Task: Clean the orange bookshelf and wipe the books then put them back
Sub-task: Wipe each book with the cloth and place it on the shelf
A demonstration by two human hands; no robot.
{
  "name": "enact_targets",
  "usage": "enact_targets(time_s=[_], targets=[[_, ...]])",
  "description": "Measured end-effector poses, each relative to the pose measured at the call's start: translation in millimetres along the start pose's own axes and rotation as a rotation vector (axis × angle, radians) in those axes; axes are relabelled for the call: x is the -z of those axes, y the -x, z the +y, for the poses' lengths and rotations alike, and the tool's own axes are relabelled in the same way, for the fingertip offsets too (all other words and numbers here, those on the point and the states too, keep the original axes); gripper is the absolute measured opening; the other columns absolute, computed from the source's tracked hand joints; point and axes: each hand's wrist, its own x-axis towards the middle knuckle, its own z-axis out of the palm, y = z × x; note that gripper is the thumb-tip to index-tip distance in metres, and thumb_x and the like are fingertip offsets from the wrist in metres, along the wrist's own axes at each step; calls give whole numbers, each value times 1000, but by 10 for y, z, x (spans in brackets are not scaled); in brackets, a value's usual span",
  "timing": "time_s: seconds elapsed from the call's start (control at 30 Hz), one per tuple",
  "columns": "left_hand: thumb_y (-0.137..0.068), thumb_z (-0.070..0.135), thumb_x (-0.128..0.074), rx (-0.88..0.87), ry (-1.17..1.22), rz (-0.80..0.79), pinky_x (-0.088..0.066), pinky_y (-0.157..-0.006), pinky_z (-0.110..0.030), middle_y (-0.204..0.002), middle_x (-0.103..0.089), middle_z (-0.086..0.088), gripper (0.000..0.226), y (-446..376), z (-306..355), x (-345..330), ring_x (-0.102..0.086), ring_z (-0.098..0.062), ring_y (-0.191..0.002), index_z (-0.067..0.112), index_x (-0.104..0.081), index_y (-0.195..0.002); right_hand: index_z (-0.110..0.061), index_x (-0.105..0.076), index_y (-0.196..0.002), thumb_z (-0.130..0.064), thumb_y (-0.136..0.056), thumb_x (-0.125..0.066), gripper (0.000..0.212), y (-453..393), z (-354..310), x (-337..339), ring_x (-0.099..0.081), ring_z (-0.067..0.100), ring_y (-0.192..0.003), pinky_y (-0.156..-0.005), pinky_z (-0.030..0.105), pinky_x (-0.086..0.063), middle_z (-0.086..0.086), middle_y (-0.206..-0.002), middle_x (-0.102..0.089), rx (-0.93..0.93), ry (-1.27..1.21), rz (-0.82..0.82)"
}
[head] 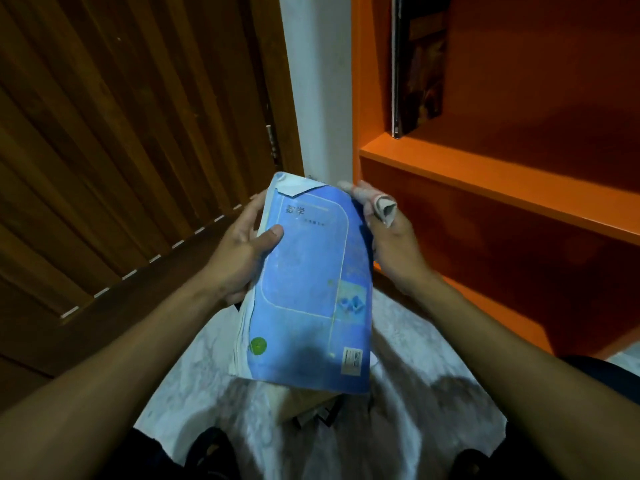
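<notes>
Head view, looking down over both forearms. A blue paperback book (308,285) with a dog-eared top corner is held face up between the two hands, above the pale marbled floor (194,368) and in front of the orange bookshelf (502,174). The left hand (242,251) clamps the book's left edge, thumb pressed flat on the cover and the other fingers curled under the loose page block. The right hand (391,244) lies against the book's upper right edge, its fingers closed around a small crumpled grey cloth (384,209) that touches the cover's corner; whether this hand also bears the book's weight cannot be told. The cover's printed characters are small and blurred, and the lower right carries a barcode patch. Beneath the book, a brown object with dark edges on the floor is mostly hidden and cannot be identified. On the shelf's upper board one dark book (419,64) stands upright against the left wall, cut off at the top of the view; the compartment below is in deep shadow. A slatted wooden door (121,133) fills the left side, separated from the shelf by a white wall strip (318,81). Dark shapes at the bottom edge are cut off.
</notes>
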Motion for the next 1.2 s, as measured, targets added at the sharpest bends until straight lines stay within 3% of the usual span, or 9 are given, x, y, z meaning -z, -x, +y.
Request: enact_targets(time_s=[0.1, 0.33, 0.57, 0.8, 0.87, 0.93, 1.0, 1.1, 1.2], targets=[[-100, 6, -45, -55, 25, -24, -60, -77, -44, -137, -61, -9, 62, -24, 14, 24, -68, -34, -110, 36, -30, -153, -41, -59, -124, -17, -100, -49, 36, 155, 153, -124, -41, -1, -137, -122, 38, -25, -31, -136, -53, 9, 29, -93], [-103, 5, -43, -132, 21, 206, -59, -84, -50, -137, -62, -9, 57, -62, 91, 239, -67, -33, -113, 34, -36, -151, -17, -49, -144, -5, -101, -46, 45, 816, 451, -349, -23, 8, -149, -124, 36, -19, -9, -157, -37, -3, 64, -431], [-105, 12, -44, -157, -157, 307, -60, -79, -48, -133, -65, -1, 55, 8, 177, 413, -70, -28, -108, 37, -31, -152, -18, -68, -120, -8, -101, -51, 27, 931, 488, -281, -60, 8, -122, -104, 33, -47, -5, -124, -68, -55, 219, -642], [-106, 20, -41, -81, -303, 169, -55, -96, -48, -143, -56, 8, 49, 48, -17, 204, -65, -17, -118, 44, -35, -149, -14, -63, -104, -27, -102, -51, 17, 331, 144, -137, -45, 13, -54, -45, 20, -37, -3, -65, -54, -259, 4, 131], [-106, 17, -41, -86, -303, 122, -53, -99, -43, -137, -59, 16, 46, 71, -77, 50, -64, -13, -119, 48, -42, -140, -28, -63, -117, -32, -102, -51, 19, 229, 34, -177, -55, 1, -66, -55, 16, -43, -9, -87, -65, -147, -37, 151], [-106, 14, -41, -96, -309, 97, -53, -100, -38, -129, -62, 25, 46, 85, -111, -91, -63, -10, -119, 49, -44, -135, -27, -53, -138, -29, -104, -47, 35, 183, -11, -277, -60, 4, -112, -91, 21, -50, -6, -131, -61, -17, 45, 57], [-106, 10, -40, -110, -244, 92, -53, -99, -39, -131, -64, 16, 46, 58, -162, -189, -63, -15, -120, 39, -45, -142, -31, -37, -150, -24, -105, -43, 46, 237, 27, -401, -25, 5, -147, -121, 27, -20, -12, -158, -32, 115, 295, -46], [-106, 8, -38, -79, -88, 192, -55, -94, -43, -130, -66, 1, 45, -47, -157, -250, -67, -23, -114, 32, -47, -144, -37, -23, -151, -14, -103, -40, 56, 449, 159, -538, -2, 6, -152, -125, 35, -1, -16, -161, -13, 272, 496, -198], [-106, 8, -37, -60, 32, 319, -59, -84, -45, -125, -68, -4, 44, -100, -109, -203, -70, -27, -107, 34, -50, -140, -13, -38, -149, -18, -100, -34, 50, 699, 299, -610, -10, 10, -152, -125, 39, -4, -1, -159, -30, 386, 482, -298]])
